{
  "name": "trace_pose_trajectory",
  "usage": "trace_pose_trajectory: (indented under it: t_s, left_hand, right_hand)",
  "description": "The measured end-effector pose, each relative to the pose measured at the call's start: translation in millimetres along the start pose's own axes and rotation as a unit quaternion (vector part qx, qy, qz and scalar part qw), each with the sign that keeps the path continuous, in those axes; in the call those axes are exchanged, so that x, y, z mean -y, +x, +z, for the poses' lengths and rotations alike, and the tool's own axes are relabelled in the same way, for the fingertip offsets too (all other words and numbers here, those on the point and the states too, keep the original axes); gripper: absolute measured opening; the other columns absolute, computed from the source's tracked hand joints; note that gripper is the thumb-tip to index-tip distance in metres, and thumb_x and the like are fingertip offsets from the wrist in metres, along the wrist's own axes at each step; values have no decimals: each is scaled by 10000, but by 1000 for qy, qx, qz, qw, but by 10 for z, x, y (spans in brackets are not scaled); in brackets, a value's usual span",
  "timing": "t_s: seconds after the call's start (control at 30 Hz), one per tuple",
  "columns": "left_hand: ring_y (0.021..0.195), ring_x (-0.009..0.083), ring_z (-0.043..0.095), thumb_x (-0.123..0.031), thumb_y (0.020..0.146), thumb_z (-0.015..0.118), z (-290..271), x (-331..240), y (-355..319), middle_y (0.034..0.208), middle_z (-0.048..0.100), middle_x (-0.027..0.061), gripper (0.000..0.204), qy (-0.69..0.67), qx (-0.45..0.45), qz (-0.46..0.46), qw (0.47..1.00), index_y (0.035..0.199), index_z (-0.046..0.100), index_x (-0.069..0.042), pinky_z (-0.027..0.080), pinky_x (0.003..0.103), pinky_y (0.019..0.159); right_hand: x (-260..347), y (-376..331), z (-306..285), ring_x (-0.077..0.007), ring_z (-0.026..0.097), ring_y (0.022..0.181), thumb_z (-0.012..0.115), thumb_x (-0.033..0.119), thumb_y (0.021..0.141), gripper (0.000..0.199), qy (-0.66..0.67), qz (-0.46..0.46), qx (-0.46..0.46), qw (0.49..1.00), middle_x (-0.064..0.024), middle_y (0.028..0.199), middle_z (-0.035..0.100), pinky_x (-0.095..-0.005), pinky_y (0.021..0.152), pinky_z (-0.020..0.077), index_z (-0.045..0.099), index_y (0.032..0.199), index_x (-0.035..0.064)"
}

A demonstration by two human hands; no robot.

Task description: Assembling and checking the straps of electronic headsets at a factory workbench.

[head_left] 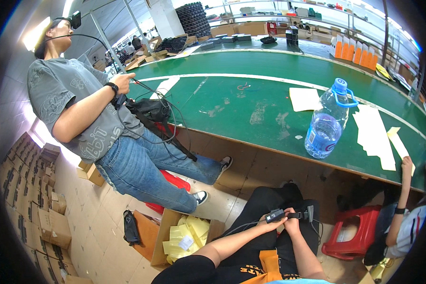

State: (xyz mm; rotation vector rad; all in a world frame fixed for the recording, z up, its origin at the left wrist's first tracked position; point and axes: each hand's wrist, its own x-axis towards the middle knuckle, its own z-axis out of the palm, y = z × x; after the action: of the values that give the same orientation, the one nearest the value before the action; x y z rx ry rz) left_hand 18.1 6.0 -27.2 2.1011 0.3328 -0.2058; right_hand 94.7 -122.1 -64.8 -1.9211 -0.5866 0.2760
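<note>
Beside the green table [213, 102], left hand [271, 225] and right hand [292, 225], mid-handling, seemingly grip a black device [274, 216]; steadiness appears called for next.

One bottle [324, 130], apparently two red stools [370, 229]

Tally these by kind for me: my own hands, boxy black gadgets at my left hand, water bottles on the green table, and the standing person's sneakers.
Hands: 2, left hand and right hand
Boxy black gadget: 1
Water bottle: 1
Sneakers: 2
Total: 6
</note>
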Motion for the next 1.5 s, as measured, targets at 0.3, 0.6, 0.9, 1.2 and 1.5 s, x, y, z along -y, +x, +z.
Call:
trace_pose_trajectory:
  t_s: [0.3,0.6,0.9,1.2,1.5]
  left_hand:
    - [945,273,617,-491,842,589,151,169,72,976,637,97,431,12,-33,23,999,1009,595,-94,491,367,829]
    - [917,284,627,-448,859,587,136,200,136,955,668,104,372,37,-61,64,995,922,632,-84,476,374,860]
    - [883,265,627,-458,806,656,157,215,129,874,667,83,362,50,-109,63,991,870,639,-102,477,369,797]
    - [1013,234,604,-545,825,598,-55,-43,21,1026,658,97,565,5,-2,-4,1000,1115,588,-60,431,370,940]
    - [1059,228,588,-438,846,612,98,182,152,1095,640,70,329,-45,28,-47,997,920,654,-120,441,359,950]
  right_hand:
    - [45,-13,-9,-248,547,695,605,-38,663,182,-38,-32,-23,998,-112,726,543,-336,641,451,544,821,26]
    - [47,-6,12,-257,561,709,606,-70,645,192,-40,-9,-30,999,-125,744,560,-356,651,461,549,807,15]
    - [51,-14,19,-280,569,715,640,-37,651,184,-70,3,-36,997,-135,745,562,-370,649,462,537,791,21]
    - [-14,1,18,-276,577,714,624,-45,651,178,-70,-40,-34,996,-131,752,569,-366,647,465,532,788,23]
    - [-47,-2,16,-312,593,734,671,38,689,128,-17,10,9,1000,-151,788,598,-402,663,472,564,758,27]
